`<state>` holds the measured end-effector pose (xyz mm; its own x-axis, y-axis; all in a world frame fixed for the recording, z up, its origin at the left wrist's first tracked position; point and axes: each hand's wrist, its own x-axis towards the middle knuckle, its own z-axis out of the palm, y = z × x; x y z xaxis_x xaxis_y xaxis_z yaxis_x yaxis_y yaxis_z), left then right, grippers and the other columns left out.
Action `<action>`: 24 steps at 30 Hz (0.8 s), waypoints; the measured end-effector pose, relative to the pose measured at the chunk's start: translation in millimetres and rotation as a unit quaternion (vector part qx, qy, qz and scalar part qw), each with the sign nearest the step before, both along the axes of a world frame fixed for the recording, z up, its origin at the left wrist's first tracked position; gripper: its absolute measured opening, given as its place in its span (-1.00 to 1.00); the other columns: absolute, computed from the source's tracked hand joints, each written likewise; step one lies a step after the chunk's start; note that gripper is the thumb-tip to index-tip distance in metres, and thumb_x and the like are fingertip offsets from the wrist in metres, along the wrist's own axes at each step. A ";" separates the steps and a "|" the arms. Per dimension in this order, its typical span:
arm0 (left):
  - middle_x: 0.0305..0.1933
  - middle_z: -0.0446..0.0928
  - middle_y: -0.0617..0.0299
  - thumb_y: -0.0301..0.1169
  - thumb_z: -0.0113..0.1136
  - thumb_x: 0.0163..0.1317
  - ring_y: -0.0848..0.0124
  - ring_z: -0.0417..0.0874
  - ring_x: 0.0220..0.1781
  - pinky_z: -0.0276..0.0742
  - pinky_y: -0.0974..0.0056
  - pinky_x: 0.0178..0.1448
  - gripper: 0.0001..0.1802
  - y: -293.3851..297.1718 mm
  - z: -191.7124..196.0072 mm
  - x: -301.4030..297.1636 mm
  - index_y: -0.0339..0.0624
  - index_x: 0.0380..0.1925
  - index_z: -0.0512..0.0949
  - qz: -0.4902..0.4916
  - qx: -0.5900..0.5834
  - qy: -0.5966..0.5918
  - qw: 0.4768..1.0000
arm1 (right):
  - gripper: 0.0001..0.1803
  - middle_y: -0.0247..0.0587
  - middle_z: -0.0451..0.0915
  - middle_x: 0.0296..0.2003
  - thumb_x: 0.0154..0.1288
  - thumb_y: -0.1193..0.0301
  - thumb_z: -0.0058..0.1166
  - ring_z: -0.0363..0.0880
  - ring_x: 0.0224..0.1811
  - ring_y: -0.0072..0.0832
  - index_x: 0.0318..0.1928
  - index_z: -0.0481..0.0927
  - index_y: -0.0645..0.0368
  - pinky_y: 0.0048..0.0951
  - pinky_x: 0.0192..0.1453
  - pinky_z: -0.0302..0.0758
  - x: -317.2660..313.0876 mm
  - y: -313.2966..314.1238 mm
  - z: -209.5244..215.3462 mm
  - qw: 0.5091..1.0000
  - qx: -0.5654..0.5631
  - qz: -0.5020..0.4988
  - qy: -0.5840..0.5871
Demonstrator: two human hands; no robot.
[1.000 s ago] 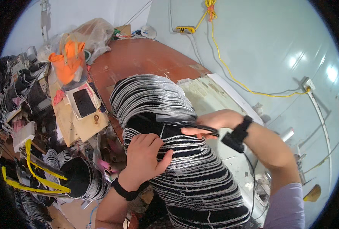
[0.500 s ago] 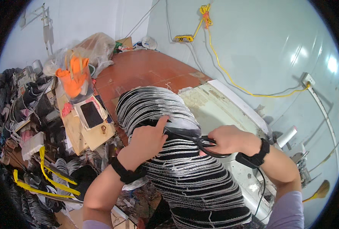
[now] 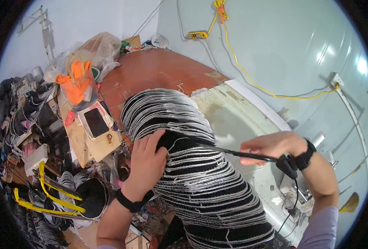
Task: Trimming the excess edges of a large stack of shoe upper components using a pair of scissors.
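A long, leaning row of black fabric pieces with white stitched edges (image 3: pixel 209 186) runs from the middle down to the lower right. My left hand (image 3: pixel 146 162) lies on its left side, index finger stretched and thumb apart, beside an exposed black face with a loose white thread (image 3: pixel 177 141). Just right of the row, my right hand (image 3: pixel 267 149) is closed around the black handles of a pair of scissors (image 3: pixel 238 153). The blades point left, their tips over the row near the exposed piece. Black bands circle both wrists; a cable hangs from the right one.
Beneath the row is a pale worn tabletop (image 3: pixel 221 101), with a reddish-brown board (image 3: pixel 151 68) behind. Cluttered fabric bundles (image 3: pixel 30 120) fill the left, beside an orange cloth in a clear container (image 3: pixel 76 83) and a phone-like black slab (image 3: pixel 95 122). A white thread cone (image 3: pixel 317 139) stands right.
My right hand has moved right with the scissors, which now slant more openly in view. My left hand has drawn back left from the scissors' blades. The camera view has shifted slightly.
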<state>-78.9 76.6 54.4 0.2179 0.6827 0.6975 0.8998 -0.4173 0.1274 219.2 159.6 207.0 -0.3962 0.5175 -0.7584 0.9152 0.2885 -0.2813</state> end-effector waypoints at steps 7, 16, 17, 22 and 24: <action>0.30 0.42 0.03 -0.58 0.20 -0.07 0.14 0.54 0.11 0.44 0.07 0.16 -0.87 7.2 -9.8 -0.1 -0.28 -0.44 0.50 -0.061 -0.006 -0.031 0.998 | -0.10 -0.41 0.43 -0.65 0.12 -0.56 -0.18 0.45 -0.60 -0.58 -0.40 0.52 0.14 -0.47 -0.51 0.35 -66.0 58.2 -56.6 0.999 -0.004 0.049 -0.008; 0.02 0.52 0.11 -0.59 0.26 -0.15 0.12 0.51 0.05 0.38 0.05 0.11 -0.72 7.8 -16.9 -2.8 -0.19 -0.36 0.47 -0.031 -0.010 -0.039 0.999 | -0.32 -0.38 0.51 -0.59 0.21 -0.25 0.21 0.41 -0.53 -0.59 -0.24 0.59 0.23 -0.45 -0.44 0.34 -13.1 14.3 9.8 0.991 0.104 0.078 0.043; -0.02 0.52 0.12 -0.58 0.26 -0.16 0.13 0.50 0.04 0.37 0.06 0.10 -0.70 7.5 -15.6 -3.1 -0.19 -0.34 0.47 -0.022 -0.009 -0.022 0.999 | -0.35 -0.39 0.50 -0.59 0.22 -0.21 0.23 0.39 -0.54 -0.60 -0.21 0.58 0.22 -0.46 -0.44 0.33 -7.5 7.2 21.7 0.997 0.067 0.012 0.039; 0.01 0.50 0.11 -0.56 0.23 -0.16 0.11 0.49 0.03 0.33 0.03 0.13 -0.68 12.4 -17.8 -6.0 -0.18 -0.30 0.45 -0.047 -0.034 -0.039 0.998 | -0.18 -0.34 0.47 -0.51 0.17 -0.39 0.09 0.42 -0.43 -0.50 -0.19 0.56 0.25 -0.42 -0.37 0.34 -13.6 4.8 15.3 0.998 0.066 -0.013 -0.001; 0.10 0.50 0.08 -0.56 0.20 -0.15 0.09 0.48 0.04 0.31 0.00 0.17 -0.68 13.2 -16.3 -8.0 -0.18 -0.29 0.45 -0.089 -0.069 -0.051 0.992 | -0.15 -0.34 0.45 -0.52 0.16 -0.42 0.07 0.41 -0.44 -0.48 -0.18 0.57 0.25 -0.40 -0.37 0.35 -17.4 8.2 4.9 0.996 0.083 0.014 0.016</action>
<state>-86.9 89.8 38.1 0.2759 0.7301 0.6252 0.7931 -0.5403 0.2810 201.7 167.8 212.0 -0.4347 0.6238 -0.6496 0.8976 0.3584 -0.2566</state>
